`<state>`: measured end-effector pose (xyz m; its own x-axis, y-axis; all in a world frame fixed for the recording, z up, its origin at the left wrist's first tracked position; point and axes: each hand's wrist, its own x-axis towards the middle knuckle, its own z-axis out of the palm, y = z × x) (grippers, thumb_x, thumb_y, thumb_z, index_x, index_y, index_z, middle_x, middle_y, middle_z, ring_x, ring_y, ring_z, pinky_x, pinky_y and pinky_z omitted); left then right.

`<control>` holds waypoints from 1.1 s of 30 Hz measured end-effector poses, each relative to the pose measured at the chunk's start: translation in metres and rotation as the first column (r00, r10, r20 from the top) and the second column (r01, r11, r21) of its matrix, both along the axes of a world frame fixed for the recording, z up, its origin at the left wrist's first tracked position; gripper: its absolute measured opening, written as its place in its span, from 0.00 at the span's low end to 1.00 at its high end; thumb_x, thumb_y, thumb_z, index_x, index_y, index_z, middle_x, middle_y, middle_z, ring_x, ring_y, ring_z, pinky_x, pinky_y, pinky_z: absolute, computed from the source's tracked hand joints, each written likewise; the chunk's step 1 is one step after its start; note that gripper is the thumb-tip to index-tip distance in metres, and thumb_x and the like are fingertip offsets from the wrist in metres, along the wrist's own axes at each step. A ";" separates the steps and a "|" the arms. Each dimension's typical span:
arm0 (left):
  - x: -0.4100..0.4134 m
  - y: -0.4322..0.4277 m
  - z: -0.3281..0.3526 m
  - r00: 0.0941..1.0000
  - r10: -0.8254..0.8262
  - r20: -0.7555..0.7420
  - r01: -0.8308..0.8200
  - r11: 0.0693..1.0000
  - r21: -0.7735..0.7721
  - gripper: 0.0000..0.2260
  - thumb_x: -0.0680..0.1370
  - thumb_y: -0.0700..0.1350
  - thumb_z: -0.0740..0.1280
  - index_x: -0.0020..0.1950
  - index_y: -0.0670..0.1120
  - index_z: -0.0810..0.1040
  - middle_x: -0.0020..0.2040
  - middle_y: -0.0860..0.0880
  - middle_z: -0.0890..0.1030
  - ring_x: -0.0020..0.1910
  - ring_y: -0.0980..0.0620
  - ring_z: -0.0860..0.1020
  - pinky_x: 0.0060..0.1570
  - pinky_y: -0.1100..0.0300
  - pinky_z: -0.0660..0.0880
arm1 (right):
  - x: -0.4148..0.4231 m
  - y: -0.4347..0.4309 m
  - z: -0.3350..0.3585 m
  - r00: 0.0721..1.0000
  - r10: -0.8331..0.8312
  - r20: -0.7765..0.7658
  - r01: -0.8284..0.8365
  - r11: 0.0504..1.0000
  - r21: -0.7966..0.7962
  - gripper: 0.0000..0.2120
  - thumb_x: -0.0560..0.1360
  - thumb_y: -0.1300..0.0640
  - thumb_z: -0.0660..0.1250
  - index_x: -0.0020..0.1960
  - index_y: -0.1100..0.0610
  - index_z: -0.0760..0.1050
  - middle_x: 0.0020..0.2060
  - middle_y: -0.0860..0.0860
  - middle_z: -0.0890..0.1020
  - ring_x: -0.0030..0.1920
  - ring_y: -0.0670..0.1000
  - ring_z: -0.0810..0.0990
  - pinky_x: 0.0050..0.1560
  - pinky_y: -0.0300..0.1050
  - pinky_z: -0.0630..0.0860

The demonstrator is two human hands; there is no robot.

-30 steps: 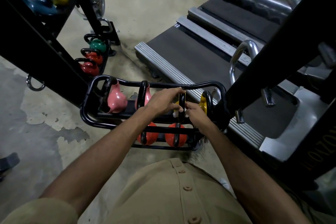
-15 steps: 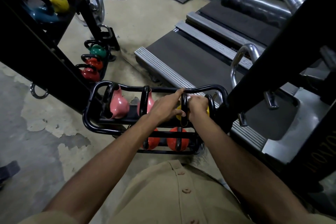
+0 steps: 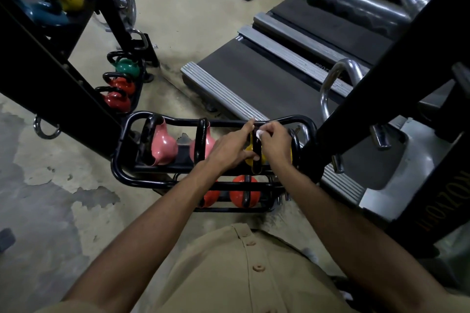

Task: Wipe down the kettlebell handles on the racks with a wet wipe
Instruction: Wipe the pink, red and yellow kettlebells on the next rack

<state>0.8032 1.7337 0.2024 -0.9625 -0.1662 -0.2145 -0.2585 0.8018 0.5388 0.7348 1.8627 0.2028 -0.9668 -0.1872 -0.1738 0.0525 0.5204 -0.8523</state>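
Yellow kettlebell (image 3: pixel 249 154) on the upper tier of the low black rack (image 3: pixel 119 168) is the one in work; its black handle (image 3: pixel 256 168) stands between both hands. Right hand (image 3: pixel 276 142) pinches the white wet wipe (image 3: pixel 259 133) against the handle's top, just under the rack's far rail. Left hand (image 3: pixel 229 147) lies alongside with fingers stretched out and thumb by the handle, apparently steadying rather than gripping. Hands close together, almost touching. Judgement: partway at best. No sheen shows which handles are done. Pink kettlebells (image 3: pixel 162 145) to the left, the neighbouring handle (image 3: pixel 295 146) on the right and the orange kettlebells (image 3: pixel 244 193) on the lower tier have no hand on them. The second rack (image 3: pixel 50 63), further left, holds green and red bells, probably also to do.
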 end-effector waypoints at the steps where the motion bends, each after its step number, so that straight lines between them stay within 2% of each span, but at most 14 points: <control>1: 0.000 0.000 -0.002 1.000 -0.001 -0.009 0.001 1.000 -0.002 0.51 0.71 0.54 0.78 0.83 0.60 0.45 0.72 0.46 0.77 0.67 0.41 0.78 0.61 0.46 0.78 | 0.012 0.008 -0.001 1.000 -0.013 -0.009 0.012 1.000 -0.020 0.02 0.77 0.61 0.70 0.49 0.56 0.81 0.44 0.48 0.84 0.44 0.46 0.81 0.40 0.37 0.73; 4: 0.001 0.002 0.001 0.999 -0.020 -0.046 0.019 1.000 -0.015 0.48 0.73 0.53 0.78 0.84 0.57 0.51 0.71 0.45 0.78 0.67 0.41 0.78 0.61 0.48 0.77 | 0.038 0.030 -0.005 0.999 -0.028 -0.022 0.027 0.997 -0.065 0.03 0.76 0.60 0.72 0.50 0.55 0.82 0.44 0.46 0.84 0.45 0.43 0.81 0.45 0.34 0.75; 7: 0.006 0.009 0.008 0.981 -0.043 -0.189 0.042 0.999 -0.005 0.42 0.74 0.52 0.78 0.83 0.52 0.61 0.76 0.48 0.74 0.73 0.45 0.74 0.68 0.50 0.74 | 0.040 0.048 0.002 0.999 -0.041 -0.035 0.038 0.994 -0.100 0.03 0.75 0.60 0.73 0.49 0.55 0.82 0.43 0.46 0.85 0.45 0.43 0.83 0.50 0.42 0.79; 10: 0.008 0.024 0.010 0.933 -0.019 -0.359 0.055 0.994 0.091 0.31 0.76 0.54 0.75 0.77 0.47 0.72 0.73 0.46 0.77 0.72 0.48 0.75 0.70 0.50 0.73 | 0.028 0.062 0.022 0.994 -0.074 -0.079 0.061 0.985 -0.164 0.04 0.74 0.57 0.73 0.48 0.54 0.80 0.42 0.50 0.86 0.46 0.52 0.85 0.48 0.48 0.81; 12: 0.009 0.042 0.012 0.908 0.079 -0.412 0.029 0.968 0.249 0.23 0.78 0.55 0.73 0.70 0.47 0.79 0.66 0.49 0.82 0.65 0.52 0.79 0.65 0.53 0.75 | 0.019 0.069 0.034 0.990 -0.103 -0.099 0.081 0.975 -0.208 0.05 0.74 0.60 0.72 0.48 0.53 0.79 0.44 0.53 0.85 0.47 0.56 0.85 0.48 0.49 0.81; 16: 0.008 0.078 0.027 0.930 0.270 -0.249 -0.032 0.734 0.678 0.12 0.77 0.51 0.76 0.56 0.46 0.86 0.48 0.52 0.87 0.48 0.58 0.83 0.52 0.60 0.79 | 0.013 0.082 0.042 0.988 -0.089 -0.130 0.064 0.981 -0.184 0.06 0.77 0.63 0.72 0.52 0.56 0.78 0.46 0.50 0.83 0.46 0.46 0.82 0.48 0.39 0.78; 18: 0.002 0.084 0.027 0.943 0.293 -0.161 -0.069 0.642 0.764 0.09 0.76 0.46 0.77 0.54 0.44 0.86 0.44 0.52 0.86 0.43 0.57 0.82 0.47 0.59 0.79 | 0.014 0.088 0.038 0.989 -0.092 -0.115 0.070 0.981 -0.182 0.05 0.78 0.61 0.72 0.53 0.58 0.78 0.46 0.50 0.84 0.44 0.41 0.81 0.44 0.35 0.76; 20: -0.003 0.085 0.027 0.940 0.330 -0.089 -0.126 0.575 0.808 0.07 0.76 0.40 0.76 0.53 0.41 0.85 0.43 0.49 0.85 0.42 0.56 0.81 0.44 0.62 0.78 | 0.010 0.093 0.034 0.991 -0.113 -0.078 0.094 0.973 -0.212 0.05 0.79 0.58 0.72 0.52 0.58 0.79 0.46 0.50 0.85 0.43 0.42 0.82 0.44 0.37 0.77; 23: -0.010 0.083 0.024 0.923 0.378 -0.065 -0.179 0.574 0.799 0.05 0.76 0.37 0.75 0.52 0.40 0.85 0.43 0.48 0.85 0.42 0.55 0.82 0.47 0.60 0.79 | 0.003 0.104 0.033 0.999 -0.036 -0.013 0.032 0.973 -0.227 0.07 0.78 0.51 0.72 0.50 0.55 0.81 0.44 0.51 0.86 0.44 0.48 0.84 0.45 0.47 0.81; 26: -0.017 0.085 0.024 0.912 0.402 -0.080 -0.201 0.609 0.767 0.03 0.76 0.38 0.75 0.50 0.42 0.85 0.42 0.50 0.84 0.43 0.55 0.82 0.49 0.57 0.79 | -0.001 0.114 0.038 0.978 0.126 0.166 -0.073 0.953 -0.293 0.05 0.80 0.57 0.72 0.53 0.59 0.81 0.46 0.57 0.86 0.47 0.56 0.87 0.44 0.52 0.86; 28: -0.020 0.089 0.023 0.899 0.431 -0.082 -0.229 0.620 0.750 0.03 0.77 0.38 0.75 0.49 0.43 0.85 0.43 0.50 0.84 0.44 0.55 0.82 0.51 0.54 0.80 | -0.010 0.118 0.041 0.965 0.185 0.188 -0.125 0.949 -0.291 0.02 0.79 0.61 0.71 0.51 0.59 0.81 0.45 0.58 0.86 0.45 0.58 0.87 0.44 0.56 0.86; 29: -0.021 0.092 0.022 0.884 0.459 -0.091 -0.248 0.625 0.740 0.02 0.77 0.39 0.74 0.49 0.45 0.84 0.44 0.51 0.85 0.45 0.56 0.82 0.52 0.53 0.80 | -0.017 0.117 0.042 0.972 0.199 0.126 -0.162 0.954 -0.254 0.02 0.77 0.62 0.71 0.49 0.58 0.81 0.43 0.57 0.86 0.44 0.57 0.86 0.46 0.59 0.86; 31: -0.023 0.097 0.018 0.838 0.530 -0.128 -0.297 0.641 0.708 0.01 0.79 0.41 0.73 0.49 0.47 0.84 0.45 0.52 0.85 0.46 0.56 0.83 0.54 0.53 0.81 | -0.029 0.110 0.046 0.958 0.255 -0.132 -0.268 0.959 -0.090 0.04 0.75 0.63 0.69 0.47 0.55 0.80 0.41 0.52 0.84 0.44 0.54 0.84 0.46 0.58 0.83; 33: -0.020 0.105 0.013 0.810 0.551 -0.200 -0.329 0.709 0.624 0.03 0.80 0.42 0.72 0.53 0.47 0.83 0.49 0.53 0.86 0.50 0.59 0.83 0.54 0.59 0.79 | -0.036 0.094 0.051 0.823 0.331 -0.462 -0.310 0.943 0.125 0.05 0.74 0.61 0.64 0.45 0.56 0.79 0.41 0.51 0.82 0.43 0.54 0.81 0.42 0.52 0.80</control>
<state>0.7828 1.8385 0.2156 -0.8293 -0.5539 -0.0737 -0.2113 0.1888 0.9590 0.6985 1.9569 0.2539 -0.8202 -0.5040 0.2708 -0.5245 0.4732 -0.7078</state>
